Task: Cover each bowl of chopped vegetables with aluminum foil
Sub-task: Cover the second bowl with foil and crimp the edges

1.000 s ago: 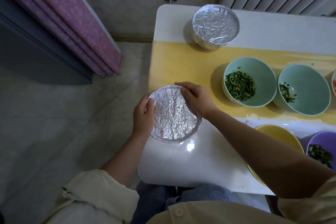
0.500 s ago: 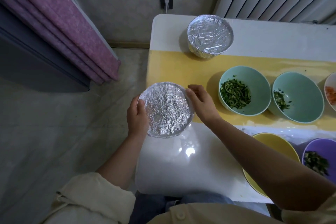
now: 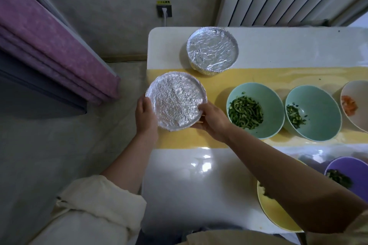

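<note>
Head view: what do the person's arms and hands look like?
Both the left hand and right hand are bare, no gloves or jewellery visible. The left sleeve is cream cloth, rolled up in thick folds; the right sleeve looks the same cream.

Crinkled shiny foil [image 3: 176, 99] — glossy white table [image 3: 199, 185] — matt cloth curtain [image 3: 49, 45].

The left hand [image 3: 146, 117] and right hand [image 3: 214, 120] are gripping opposite sides of a foil-covered bowl [image 3: 176, 99] at the left edge of the table [image 3: 199, 185]. A second foil-covered bowl [image 3: 212, 50] is sitting just behind it. To the right, a teal bowl [image 3: 272, 97] and another teal bowl [image 3: 322, 109] are standing uncovered, each holding chopped green vegetables.
</note>
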Tool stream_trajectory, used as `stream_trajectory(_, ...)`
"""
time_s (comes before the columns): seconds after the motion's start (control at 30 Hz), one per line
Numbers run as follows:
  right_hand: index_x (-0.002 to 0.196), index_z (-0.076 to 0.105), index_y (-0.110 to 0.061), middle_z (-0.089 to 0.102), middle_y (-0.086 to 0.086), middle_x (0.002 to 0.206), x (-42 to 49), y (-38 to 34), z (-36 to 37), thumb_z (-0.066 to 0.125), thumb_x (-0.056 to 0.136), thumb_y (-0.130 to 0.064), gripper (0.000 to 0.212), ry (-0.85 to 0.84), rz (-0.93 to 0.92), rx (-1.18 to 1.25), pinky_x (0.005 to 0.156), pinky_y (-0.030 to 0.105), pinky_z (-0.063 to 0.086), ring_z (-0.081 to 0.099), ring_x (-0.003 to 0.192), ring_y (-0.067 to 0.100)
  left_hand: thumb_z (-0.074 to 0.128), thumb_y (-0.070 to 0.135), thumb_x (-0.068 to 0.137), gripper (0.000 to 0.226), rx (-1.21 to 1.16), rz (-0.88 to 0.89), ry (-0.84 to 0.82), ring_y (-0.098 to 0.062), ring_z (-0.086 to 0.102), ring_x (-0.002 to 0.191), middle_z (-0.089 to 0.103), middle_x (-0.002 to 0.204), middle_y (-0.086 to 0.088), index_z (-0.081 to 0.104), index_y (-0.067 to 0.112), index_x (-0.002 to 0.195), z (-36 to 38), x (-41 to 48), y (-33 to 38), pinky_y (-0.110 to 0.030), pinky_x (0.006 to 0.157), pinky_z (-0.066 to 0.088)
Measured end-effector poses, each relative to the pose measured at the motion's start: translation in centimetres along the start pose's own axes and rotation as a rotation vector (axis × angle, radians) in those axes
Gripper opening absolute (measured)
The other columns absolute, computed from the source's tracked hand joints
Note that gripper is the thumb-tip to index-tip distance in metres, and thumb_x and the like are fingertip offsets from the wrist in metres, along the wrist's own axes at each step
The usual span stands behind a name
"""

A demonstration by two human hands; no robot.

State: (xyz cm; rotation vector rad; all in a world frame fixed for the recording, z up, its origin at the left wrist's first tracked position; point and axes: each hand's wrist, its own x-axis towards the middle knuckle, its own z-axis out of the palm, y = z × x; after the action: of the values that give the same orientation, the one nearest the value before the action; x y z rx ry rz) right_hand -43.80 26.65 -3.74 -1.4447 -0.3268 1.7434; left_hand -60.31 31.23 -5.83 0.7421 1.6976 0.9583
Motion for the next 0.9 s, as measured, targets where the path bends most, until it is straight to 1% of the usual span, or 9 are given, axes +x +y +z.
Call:
stream_trajectory(0.07,0.13,0.046,-0.01,0.064,0.008,0.099,0.8,-0.1,-0.3,0.033,0.099,-0.006,0.034,0.043,-0.024,0.059,0.079,0.04,0.058,0.065,0.085,0.019,0.042,0.043,0.101,0.041,-0.068,-0.088,-0.109,-0.014,0.055,0.117,0.06,0.126,0.005,0.059,0.014,0.124,0.3,0.9,0.1,-0.032,0.104,0.042)
stream_trajectory(0.17,0.123,0.047,-0.016,0.064,0.004,0.096,1.8,-0.1,-0.1,0.034,0.101,-0.008,0.027,0.078,-0.051,0.134,0.088,0.043,0.055,0.064,0.084,0.017,0.048,0.063,0.082,0.065,-0.011,-0.128,-0.199,-0.015,0.052,0.128,0.056,0.139,0.006,0.051,0.026,0.136,0.5,2.2,-0.7,-0.044,0.112,0.038)
stream_trajectory(0.33,0.12,0.044,-0.009,0.055,0.004,0.09,3.4,-0.5,0.5,0.031,0.1,-0.007,0.024,0.139,-0.087,0.004,0.084,0.034,0.051,0.055,0.081,0.016,0.057,0.026,0.088,0.03,0.048,-0.07,-0.183,-0.023,0.06,0.114,0.064,0.121,0.001,0.053,0.029,0.118,1.1,1.7,0.2,-0.052,0.103,0.046)
stream_trajectory(0.4,0.127,0.041,-0.005,0.054,0.006,0.095,4.0,-0.9,0.3,0.035,0.098,-0.009,0.029,0.172,-0.087,-0.07,0.082,0.033,0.049,0.053,0.085,0.018,0.056,0.032,0.076,0.035,0.075,-0.071,-0.116,-0.027,0.062,0.108,0.065,0.114,-0.001,0.053,0.028,0.111,1.2,2.1,0.3,-0.053,0.099,0.047)
stream_trajectory(0.5,0.137,0.037,-0.005,0.056,0.009,0.116,4.4,-0.8,0.1,0.049,0.096,-0.015,0.044,0.289,-0.077,-0.132,0.097,0.041,0.049,0.057,0.103,0.024,0.054,0.025,0.083,0.05,0.062,-0.033,-0.092,-0.019,0.058,0.107,0.06,0.117,0.005,0.046,0.024,0.132,1.2,2.2,0.9,-0.034,0.093,0.046)
stream_trajectory(0.57,0.124,0.051,-0.005,0.061,0.008,0.108,4.3,-0.5,0.1,0.054,0.093,-0.015,0.033,0.355,-0.124,-0.178,0.096,0.046,0.05,0.059,0.099,0.023,0.046,0.013,0.094,0.048,0.084,0.035,-0.084,-0.012,0.053,0.108,0.055,0.124,0.008,0.042,0.022,0.142,1.3,2.3,0.9,-0.024,0.087,0.039)
stream_trajectory(0.7,0.078,0.059,-0.009,0.05,0.01,0.071,4.1,-0.6,0.5,0.051,0.078,-0.021,0.014,0.339,-0.193,-0.264,0.068,0.041,0.044,0.046,0.07,0.021,0.039,0.007,0.095,0.039,0.116,0.076,0.01,-0.016,0.053,0.099,0.058,0.114,0.004,0.052,0.015,0.131,1.4,2.2,1.1,-0.02,0.075,0.036)
stream_trajectory(0.77,0.074,0.055,-0.012,0.045,0.008,0.068,4.2,-0.6,0.6,0.049,0.074,-0.025,0.014,0.329,-0.189,-0.311,0.066,0.039,0.036,0.041,0.068,0.02,0.039,0.008,0.095,0.035,0.153,0.074,0.062,-0.017,0.051,0.092,0.056,0.107,0.003,0.051,0.012,0.127,1.1,1.6,0.9,-0.023,0.069,0.033)
stream_trajectory(0.9,0.086,0.06,-0.003,0.057,0.019,0.079,4.1,-0.9,0.8,0.049,0.085,-0.027,0.027,0.33,-0.178,-0.433,0.07,0.035,0.04,0.047,0.074,0.018,0.041,0.014,0.096,0.023,0.161,0.031,0.079,-0.022,0.051,0.091,0.056,0.105,-0.002,0.047,0.013,0.118,0.8,1.2,0.5,-0.028,0.074,0.034)
